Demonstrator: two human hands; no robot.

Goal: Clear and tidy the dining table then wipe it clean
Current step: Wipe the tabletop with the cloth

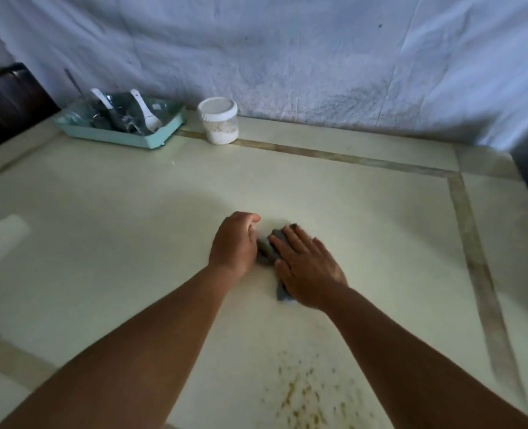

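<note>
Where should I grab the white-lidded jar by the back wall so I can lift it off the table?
Take the jar round its clear body just under the white lid, coming from the front or its right side. It stands upright with open table there, while the teal tray of utensils sits close on its left and the draped sheet hangs right behind, so those sides look cramped.

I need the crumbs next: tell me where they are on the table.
In the head view, the crumbs lie scattered on the table near its front edge, right of centre, between the forearms, nearer than the grey cloth.
</note>
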